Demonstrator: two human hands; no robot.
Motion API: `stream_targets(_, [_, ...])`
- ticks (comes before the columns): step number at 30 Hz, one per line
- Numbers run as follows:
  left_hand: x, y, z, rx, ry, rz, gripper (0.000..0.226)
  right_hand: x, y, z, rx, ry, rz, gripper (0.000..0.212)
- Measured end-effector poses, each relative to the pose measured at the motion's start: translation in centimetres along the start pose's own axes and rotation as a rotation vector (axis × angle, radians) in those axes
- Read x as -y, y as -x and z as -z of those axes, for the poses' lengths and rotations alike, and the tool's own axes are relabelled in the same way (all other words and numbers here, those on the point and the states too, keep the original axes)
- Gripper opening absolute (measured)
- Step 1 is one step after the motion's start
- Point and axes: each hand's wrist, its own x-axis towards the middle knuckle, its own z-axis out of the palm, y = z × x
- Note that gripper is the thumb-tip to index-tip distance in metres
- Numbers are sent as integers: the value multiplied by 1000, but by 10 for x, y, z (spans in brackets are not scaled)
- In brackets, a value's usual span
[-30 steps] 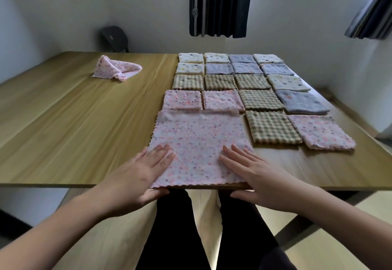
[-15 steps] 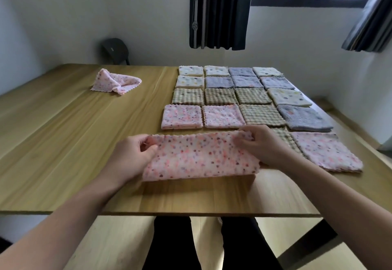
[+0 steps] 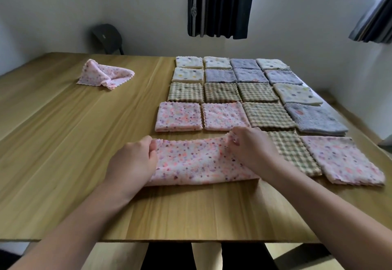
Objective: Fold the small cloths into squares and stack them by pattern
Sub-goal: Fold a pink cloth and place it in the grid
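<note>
Wooden bench [image 3: 63, 153] filled most of the view, its near edge at 6 o'clock. Block of folded squares [image 3: 220, 93] ran from centre out to 1–3 o'clock. Cream dotted and grey sat at the far end, checked in the middle, pink nearest. They lay side by side, not stacked by pattern.

Work piece was the pink speckled cloth [image 3: 195, 163], centre-near, folded once into a long strip. Its fold faced 6 and its scalloped free edges faced 12. Left hand [image 3: 132, 163] gripped the 9 o'clock end, fingers curled over the far corner. Right hand [image 3: 253, 149] pinched the far corner at the 3 o'clock end, with its wrist over the neighbouring checked square [image 3: 297, 155].

My read of the step: closing out the first fold, second fold next. To do it well:
- Line up both scalloped edges at 12 before letting go.
- Press the crease flat.
- Carry one short end across to the other so the corners meet.
- The fabric looked soft and likely to creep, so flatten it before folding again.

Edges and room:
- Pink squares [image 3: 179, 116] sat just beyond the strip at 12, with only a narrow gap.
- Strip against the checked square at 3: hidden by the right hand, couldn't tell if they touched.
- Folding from 3 toward 9 looked safer, since the bench was bare from 7 to 11.
- There was ample bench toward 6 before the edge.
- Crumpled pink cloth [image 3: 105, 74] lay at 10 o'clock, well apart and unfolded. One more to do, then the stacking.
</note>
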Motion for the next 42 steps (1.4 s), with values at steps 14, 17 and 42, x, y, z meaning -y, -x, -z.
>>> stream_targets(14, [-18,22,-20,359,-120,-334,96,31,42,-32,293,-6,234,81])
stream_targets(17, [-9,20,-20,432,-181,-309,119,22,42,-33,336,73,231,86])
stream_targets(42, [37,91,16,491,24,-539,66,63,134,-44,62,69,729,72])
